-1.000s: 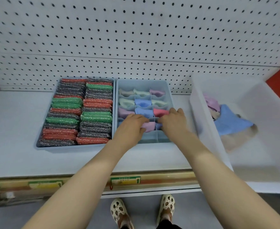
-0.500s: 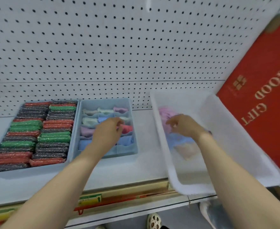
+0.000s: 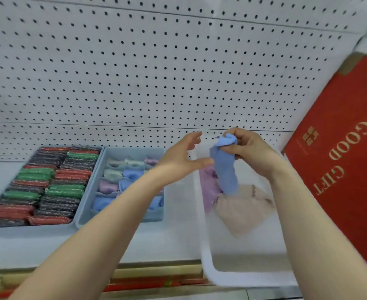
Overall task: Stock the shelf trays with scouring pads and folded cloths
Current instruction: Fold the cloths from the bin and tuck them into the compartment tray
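Since the earlier frame the right hand (image 3: 246,150) has lifted a blue cloth (image 3: 224,167) from the white bin (image 3: 241,276), pinching its top so it hangs lengthwise, apparently unfolded, just right of the released left hand (image 3: 178,159), the divided tray (image 3: 85,211) farther left.

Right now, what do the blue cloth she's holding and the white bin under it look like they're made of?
The blue cloth looks like soft, matte fabric, perhaps microfibre: it hangs limp and creased from the right hand. The white bin looks like smooth plastic, slightly translucent, with a rounded moulded rim. The blur leaves weave and texture unclear.
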The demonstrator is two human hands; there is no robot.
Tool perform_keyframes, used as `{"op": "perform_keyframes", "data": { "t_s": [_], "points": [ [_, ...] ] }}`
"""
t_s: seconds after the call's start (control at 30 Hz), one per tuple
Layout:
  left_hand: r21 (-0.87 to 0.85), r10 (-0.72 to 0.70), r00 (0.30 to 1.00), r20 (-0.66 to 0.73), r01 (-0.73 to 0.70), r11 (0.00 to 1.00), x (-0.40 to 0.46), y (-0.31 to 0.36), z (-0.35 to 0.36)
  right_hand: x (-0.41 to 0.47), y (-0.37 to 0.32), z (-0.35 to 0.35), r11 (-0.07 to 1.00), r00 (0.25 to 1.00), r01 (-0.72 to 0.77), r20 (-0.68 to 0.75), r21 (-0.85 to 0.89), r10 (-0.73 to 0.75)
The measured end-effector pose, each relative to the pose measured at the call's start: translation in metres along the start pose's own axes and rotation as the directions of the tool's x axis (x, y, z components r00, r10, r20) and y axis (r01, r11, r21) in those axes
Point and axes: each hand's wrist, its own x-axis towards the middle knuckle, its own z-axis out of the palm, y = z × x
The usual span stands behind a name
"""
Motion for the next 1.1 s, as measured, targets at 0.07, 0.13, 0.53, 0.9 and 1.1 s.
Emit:
{"op": "perform_keyframes", "data": {
  "t_s": [0.07,0.13,0.53,0.9,1.1],
  "points": [
    [-0.151,0.030,0.998,-0.059,-0.039,0.988,0.006,0.016,-0.005,0.003,-0.022,0.007,0.996,0.997,0.079,0.018,-0.031,-0.079],
    [-0.221,0.066,0.986,-0.156,-0.100,0.970,0.009,0.031,-0.012,0.006,-0.039,0.017,0.988,0.990,0.142,0.034,-0.067,-0.140],
    [-0.250,0.000,0.826,-0.564,-0.170,0.953,-0.014,0.045,-0.121,0.027,-0.075,0.043,0.966,0.992,0.093,-0.062,-0.243,-0.111],
    [-0.248,-0.080,0.760,-0.645,-0.110,0.963,-0.056,0.010,-0.170,0.049,-0.087,0.080,0.975,0.962,0.158,-0.197,-0.156,-0.188],
    [-0.191,-0.025,0.742,-0.670,-0.140,0.972,-0.062,-0.006,-0.180,0.058,-0.093,0.101,0.962,0.955,0.145,-0.222,-0.232,-0.197]
  ]
}}
